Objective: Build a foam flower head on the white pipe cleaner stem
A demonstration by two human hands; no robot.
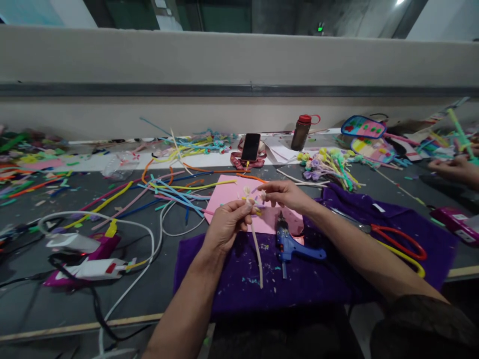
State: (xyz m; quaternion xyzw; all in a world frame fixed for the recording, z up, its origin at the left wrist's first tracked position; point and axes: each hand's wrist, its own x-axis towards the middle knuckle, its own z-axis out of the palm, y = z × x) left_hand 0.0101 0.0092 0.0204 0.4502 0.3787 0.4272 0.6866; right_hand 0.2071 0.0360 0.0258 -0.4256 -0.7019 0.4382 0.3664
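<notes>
My left hand is closed in a pinch on a cream pipe-cleaner flower, just below its looped head. Its pale stem hangs down from my fingers over the purple cloth. Close by on the right, my right hand pinches a small whitish fuzzy piece with thumb and forefinger; its exact shape is too small to tell. Beneath both hands lies a pink sheet. A blue glue gun rests below my right hand, its nozzle over the sheet.
Scissors with red and yellow handles lie on the purple cloth. Loose pipe cleaners and a power strip with cables are at left. Behind are a phone, a bottle and finished flowers. Another person's hand is at right.
</notes>
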